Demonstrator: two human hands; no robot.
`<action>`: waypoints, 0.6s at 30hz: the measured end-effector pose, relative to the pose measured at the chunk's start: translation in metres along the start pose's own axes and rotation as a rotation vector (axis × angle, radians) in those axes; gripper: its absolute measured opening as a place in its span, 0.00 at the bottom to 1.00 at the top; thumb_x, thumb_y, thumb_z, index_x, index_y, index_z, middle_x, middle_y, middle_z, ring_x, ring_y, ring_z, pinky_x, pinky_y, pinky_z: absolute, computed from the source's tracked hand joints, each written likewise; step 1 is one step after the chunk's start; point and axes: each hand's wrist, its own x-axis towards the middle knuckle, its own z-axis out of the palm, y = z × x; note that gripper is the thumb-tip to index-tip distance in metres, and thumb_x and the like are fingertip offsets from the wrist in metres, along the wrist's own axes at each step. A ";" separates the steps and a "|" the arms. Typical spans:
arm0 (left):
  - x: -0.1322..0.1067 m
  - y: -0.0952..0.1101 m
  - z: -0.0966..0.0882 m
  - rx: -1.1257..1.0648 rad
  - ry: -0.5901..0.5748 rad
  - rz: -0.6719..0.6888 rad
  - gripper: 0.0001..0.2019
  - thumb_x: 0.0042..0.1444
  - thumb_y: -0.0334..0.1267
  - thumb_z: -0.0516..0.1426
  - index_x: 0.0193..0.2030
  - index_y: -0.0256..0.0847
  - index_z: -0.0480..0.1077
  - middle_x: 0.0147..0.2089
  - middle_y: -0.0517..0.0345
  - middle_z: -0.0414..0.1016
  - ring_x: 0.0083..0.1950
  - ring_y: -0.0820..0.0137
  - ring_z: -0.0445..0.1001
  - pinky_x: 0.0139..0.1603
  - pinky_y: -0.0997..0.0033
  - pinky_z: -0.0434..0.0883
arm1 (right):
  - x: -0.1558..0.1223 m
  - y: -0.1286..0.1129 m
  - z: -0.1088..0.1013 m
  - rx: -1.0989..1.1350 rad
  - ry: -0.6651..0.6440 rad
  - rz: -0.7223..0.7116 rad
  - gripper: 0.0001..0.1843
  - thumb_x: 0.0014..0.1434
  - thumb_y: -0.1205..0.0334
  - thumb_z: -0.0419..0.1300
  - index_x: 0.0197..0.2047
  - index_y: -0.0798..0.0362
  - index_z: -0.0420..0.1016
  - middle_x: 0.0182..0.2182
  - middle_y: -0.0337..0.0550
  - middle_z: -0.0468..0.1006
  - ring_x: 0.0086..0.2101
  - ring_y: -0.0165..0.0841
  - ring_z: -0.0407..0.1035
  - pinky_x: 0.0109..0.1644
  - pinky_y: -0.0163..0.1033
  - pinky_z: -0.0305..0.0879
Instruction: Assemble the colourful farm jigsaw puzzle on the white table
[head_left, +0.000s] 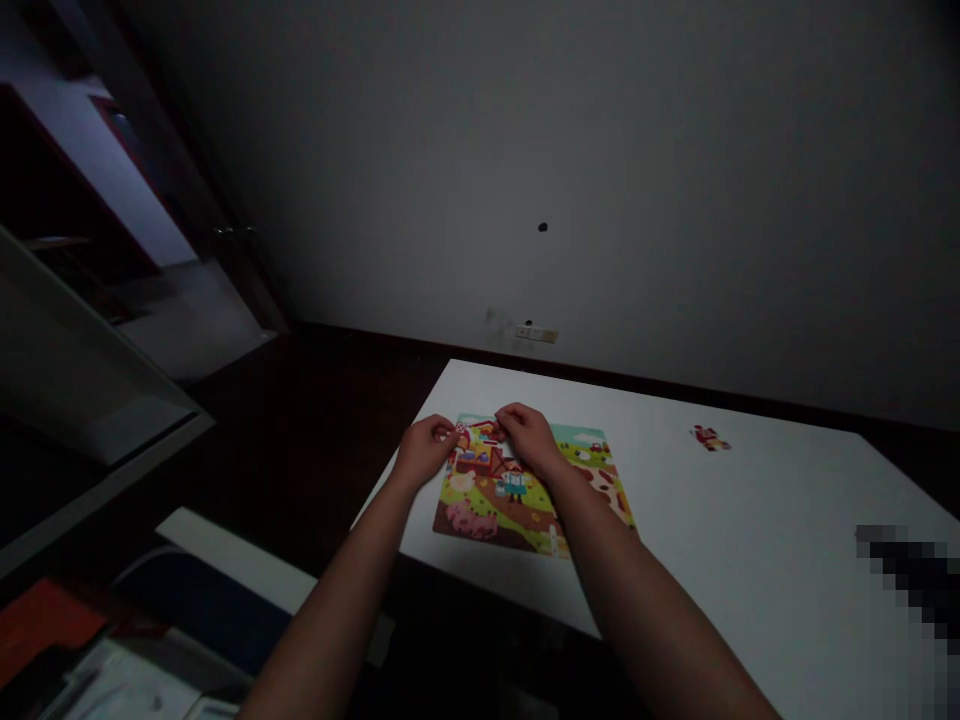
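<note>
A farm-picture jigsaw puzzle (480, 508) lies on the white table, with a pink pig, a red barn and a figure in blue on it. At its upper left corner my left hand (424, 452) pinches a small red-and-white puzzle piece (460, 432) between thumb and fingertips. My right hand (527, 438) is over the upper middle of the puzzle, its fingers bent and closed close to the surface. What those fingers grip, if anything, is hidden. My right forearm covers part of the puzzle's right side.
A loose red puzzle piece (709, 438) lies farther right on the white table (720, 540). Behind the table stands a grey wall with a socket (536, 334). At lower left are a white board edge (232, 560) and an orange item (46, 615). A pixelated dark patch is at right.
</note>
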 end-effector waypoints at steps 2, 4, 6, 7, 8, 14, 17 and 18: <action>0.000 0.000 0.000 0.025 0.003 0.014 0.10 0.56 0.45 0.65 0.40 0.42 0.80 0.35 0.54 0.82 0.36 0.64 0.79 0.36 0.67 0.72 | 0.000 0.000 -0.001 -0.023 0.002 -0.008 0.11 0.61 0.49 0.63 0.35 0.47 0.77 0.25 0.38 0.79 0.30 0.37 0.75 0.40 0.41 0.71; 0.000 -0.001 0.000 0.019 0.000 0.016 0.09 0.57 0.45 0.65 0.40 0.42 0.80 0.36 0.54 0.83 0.36 0.64 0.79 0.37 0.67 0.72 | -0.001 0.000 -0.001 -0.035 0.000 -0.015 0.11 0.61 0.49 0.62 0.36 0.47 0.77 0.25 0.38 0.79 0.29 0.37 0.75 0.40 0.41 0.71; 0.001 -0.002 0.001 0.008 -0.003 0.010 0.09 0.57 0.44 0.66 0.40 0.42 0.81 0.36 0.54 0.83 0.36 0.64 0.79 0.36 0.67 0.72 | -0.001 0.000 -0.002 -0.041 -0.001 -0.015 0.11 0.61 0.49 0.62 0.36 0.47 0.77 0.26 0.38 0.79 0.29 0.37 0.75 0.40 0.41 0.71; 0.001 -0.002 0.002 0.009 -0.001 0.009 0.08 0.57 0.43 0.66 0.40 0.42 0.81 0.36 0.54 0.83 0.36 0.64 0.79 0.36 0.67 0.72 | -0.001 0.000 -0.002 -0.045 0.001 -0.012 0.11 0.61 0.49 0.62 0.35 0.47 0.77 0.26 0.39 0.80 0.30 0.37 0.75 0.40 0.41 0.72; 0.002 -0.002 0.002 0.015 0.004 0.011 0.08 0.56 0.43 0.66 0.40 0.43 0.81 0.36 0.54 0.83 0.36 0.64 0.79 0.35 0.67 0.71 | 0.000 0.000 -0.002 -0.048 0.002 -0.006 0.11 0.61 0.49 0.62 0.35 0.47 0.77 0.27 0.39 0.80 0.30 0.36 0.75 0.40 0.41 0.72; 0.005 -0.002 0.003 -0.102 0.041 -0.027 0.07 0.52 0.41 0.69 0.35 0.42 0.80 0.32 0.54 0.82 0.34 0.65 0.79 0.34 0.69 0.72 | 0.002 0.003 -0.002 -0.007 0.018 0.019 0.11 0.59 0.49 0.63 0.36 0.47 0.77 0.29 0.39 0.81 0.29 0.35 0.75 0.41 0.41 0.75; 0.006 -0.001 0.005 -0.163 0.063 -0.061 0.08 0.54 0.42 0.68 0.35 0.41 0.79 0.33 0.53 0.83 0.35 0.64 0.81 0.34 0.69 0.74 | 0.002 0.000 -0.003 -0.005 0.043 0.009 0.10 0.59 0.51 0.64 0.38 0.48 0.78 0.30 0.39 0.82 0.30 0.35 0.76 0.42 0.42 0.75; 0.007 -0.001 0.005 -0.175 0.071 -0.068 0.08 0.54 0.43 0.68 0.36 0.41 0.79 0.33 0.53 0.83 0.35 0.64 0.81 0.35 0.68 0.75 | 0.002 -0.002 -0.004 -0.006 0.046 0.004 0.10 0.59 0.52 0.64 0.40 0.48 0.79 0.32 0.40 0.82 0.32 0.36 0.77 0.43 0.42 0.75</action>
